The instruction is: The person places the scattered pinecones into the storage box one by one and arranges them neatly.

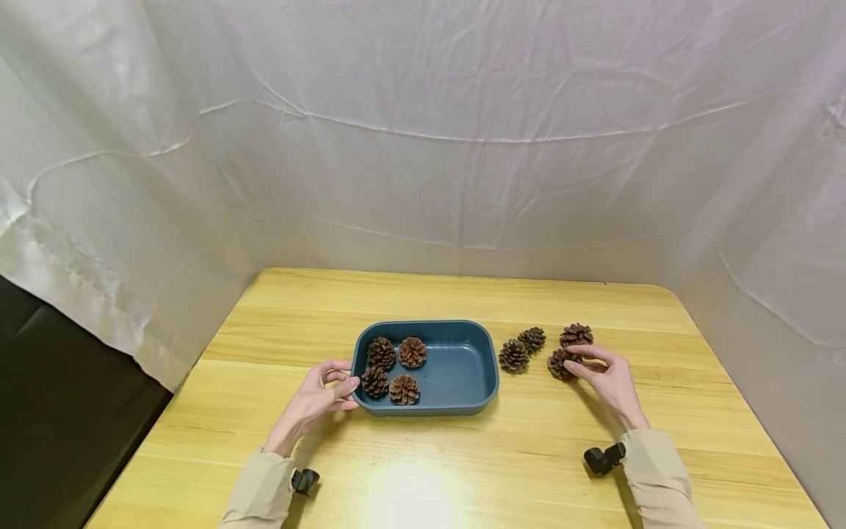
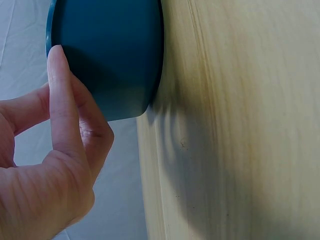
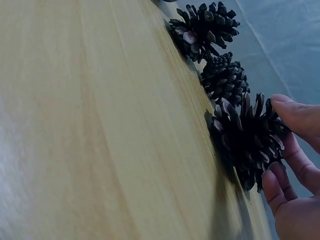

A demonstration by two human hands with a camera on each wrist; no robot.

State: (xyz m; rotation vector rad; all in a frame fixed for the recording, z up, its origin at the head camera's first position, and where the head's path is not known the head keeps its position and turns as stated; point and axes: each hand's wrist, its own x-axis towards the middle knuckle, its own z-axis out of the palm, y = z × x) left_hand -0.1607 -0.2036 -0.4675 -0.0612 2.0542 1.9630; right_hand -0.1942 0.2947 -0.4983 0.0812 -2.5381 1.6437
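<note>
My left hand (image 1: 322, 397) pinches the left end of a dark blue rectangular tray (image 1: 456, 408), thumb at the rim and the other fingers against the outer wall. In the left wrist view the tray's wall (image 2: 110, 65) fills the top beside the thumb. Several brown pine cones (image 1: 405, 390) lie in the tray's left half. To the right of the tray, my right hand (image 1: 611, 382) has its thumb and fingers around a pine cone (image 1: 560, 364). The right wrist view shows that same cone (image 3: 247, 142) between the fingertips, low over the tabletop.
Just behind the gripped cone lies another pine cone (image 1: 576, 334). Two more, a rounder pine cone (image 1: 513, 356) and a slimmer pine cone (image 1: 532, 339), sit close by the tray's right end. Pale cloth (image 1: 463, 184) hangs around the back and sides of the wooden table (image 1: 529, 470).
</note>
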